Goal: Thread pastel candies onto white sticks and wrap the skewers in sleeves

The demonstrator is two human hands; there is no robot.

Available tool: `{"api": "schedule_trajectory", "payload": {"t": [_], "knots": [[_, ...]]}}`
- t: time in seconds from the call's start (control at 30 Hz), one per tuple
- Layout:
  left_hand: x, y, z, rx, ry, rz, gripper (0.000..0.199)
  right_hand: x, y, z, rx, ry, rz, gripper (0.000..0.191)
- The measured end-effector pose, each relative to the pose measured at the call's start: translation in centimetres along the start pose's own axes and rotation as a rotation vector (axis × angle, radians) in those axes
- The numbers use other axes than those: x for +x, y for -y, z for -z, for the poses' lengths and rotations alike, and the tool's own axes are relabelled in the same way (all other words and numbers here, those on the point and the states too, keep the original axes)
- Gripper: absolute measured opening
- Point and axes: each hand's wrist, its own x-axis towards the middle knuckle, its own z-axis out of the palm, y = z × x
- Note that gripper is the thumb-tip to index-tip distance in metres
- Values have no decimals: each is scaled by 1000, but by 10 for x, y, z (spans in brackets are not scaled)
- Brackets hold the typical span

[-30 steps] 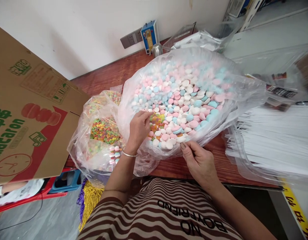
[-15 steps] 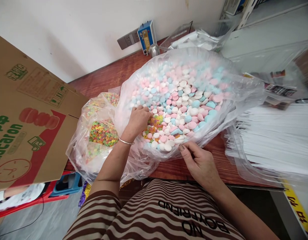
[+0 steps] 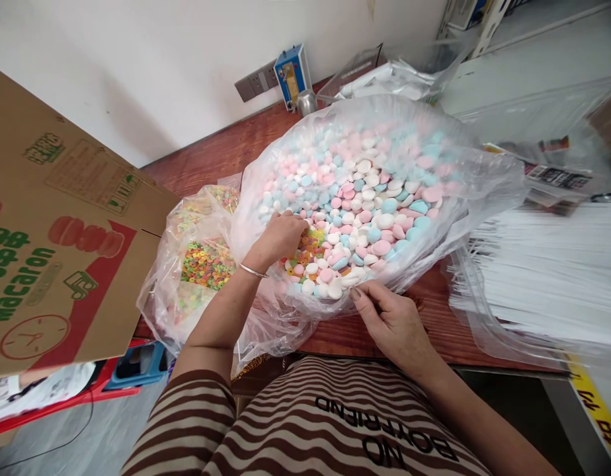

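A large clear plastic bag lies open on the table, full of pink, white and pale blue button-shaped candies. Small orange and yellow ring-shaped pieces lie among them at the near left. Over these pieces, my left hand is closed with its fingers curled down, and its fingertips are hidden. My right hand pinches the bag's near rim between thumb and fingers. To the left, a second clear bag holds many small multicoloured rings.
A tall cardboard box stands at the left. White sticks in clear plastic lie at the right. At the back, a blue box and a metal cup stand near a wall socket strip. The wooden table's front edge is near me.
My left hand has shifted slightly right and down over the ring-shaped pieces. My right hand stays at the bag's rim, a little to the left. The view has moved slightly.
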Motion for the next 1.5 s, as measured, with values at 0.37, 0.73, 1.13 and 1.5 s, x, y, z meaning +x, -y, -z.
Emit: {"api": "schedule_trajectory", "payload": {"t": [0.37,0.73,1.13,1.5], "knots": [[-19,6,-11,-663,-258,130,8,4,-1,-3,-13,25,-7,25],[-45,-20,-15,-1642,-325,78,30,28,7,-16,4,95,-44,24],[-63,-39,-15,-1178,-490,18,23,18,7,-20,-42,95,-52,29],[-58,-40,-15,-927,-634,83,39,-4,-5,-25,42,-138,83,20]]}}
